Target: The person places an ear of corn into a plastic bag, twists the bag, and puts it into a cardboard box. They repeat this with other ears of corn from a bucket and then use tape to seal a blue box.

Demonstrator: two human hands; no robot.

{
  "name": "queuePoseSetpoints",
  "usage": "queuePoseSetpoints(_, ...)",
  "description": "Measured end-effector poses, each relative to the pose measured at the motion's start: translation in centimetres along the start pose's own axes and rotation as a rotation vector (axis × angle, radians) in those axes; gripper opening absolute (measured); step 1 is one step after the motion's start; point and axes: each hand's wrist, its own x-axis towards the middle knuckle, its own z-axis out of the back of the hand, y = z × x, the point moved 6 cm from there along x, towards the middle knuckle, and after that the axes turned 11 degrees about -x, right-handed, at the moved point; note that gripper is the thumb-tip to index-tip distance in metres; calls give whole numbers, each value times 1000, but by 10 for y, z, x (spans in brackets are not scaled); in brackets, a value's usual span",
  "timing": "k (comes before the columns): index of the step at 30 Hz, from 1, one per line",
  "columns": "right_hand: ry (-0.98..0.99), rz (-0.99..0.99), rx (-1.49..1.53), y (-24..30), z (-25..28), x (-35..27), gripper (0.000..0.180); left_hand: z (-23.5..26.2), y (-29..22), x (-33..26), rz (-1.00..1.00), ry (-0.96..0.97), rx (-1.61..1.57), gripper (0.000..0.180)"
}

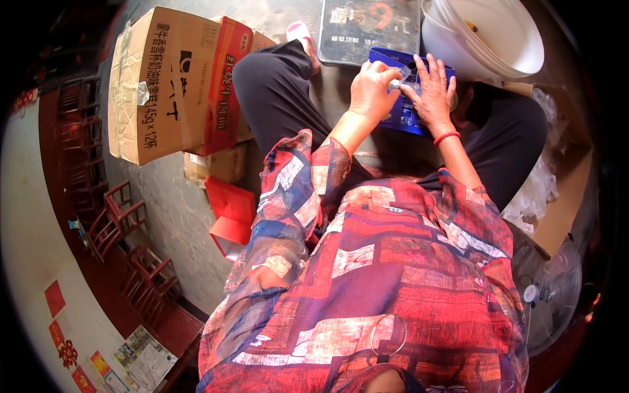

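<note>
A blue box or carton (pixel 405 123) with printed sides lies between my knees. Over it, my left hand (pixel 373 86) is closed, its thumb and fingertips pinching a small clear plastic piece (pixel 401 80); its exact kind is hard to make out. My right hand (pixel 432 95), with a red bead bracelet on the wrist, rests on the right part of the blue box. Its fingers are stretched out and apart, and its thumb points toward the clear piece. Both hands hide part of the box.
Beyond the blue box lies a flat black case (pixel 335 49), beside white nested buckets (pixel 452 49). Large cartons (pixel 157 92) and a red box (pixel 230 206) stand left. At right are a cardboard box (pixel 567 196) with clear plastic bags (pixel 534 187) and a fan (pixel 553 295).
</note>
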Motion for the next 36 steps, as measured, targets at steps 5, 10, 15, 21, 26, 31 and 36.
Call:
queuePoseSetpoints(5,7,-7,-8,-1,0,0,70,-12,-8,7,-101,90,166,22)
queuePoseSetpoints(10,10,-12,-1,0,2,0,69,-15,3,13,-31,119,213,11)
queuePoseSetpoints(15,-1,-13,6,-1,1,1,69,-10,18,19,126,154,30,11)
queuePoseSetpoints(21,-1,-16,20,-1,1,1,70,1,31,33,222,478,-103,17)
queuePoseSetpoints(26,-16,-10,33,0,3,1,69,10,32,38,-24,676,-117,17)
queuePoseSetpoints(31,-14,-6,33,-3,1,0,69,12,20,45,-179,779,-167,15)
queuePoseSetpoints(36,-11,-3,40,-2,0,1,69,20,17,44,-245,849,-174,15)
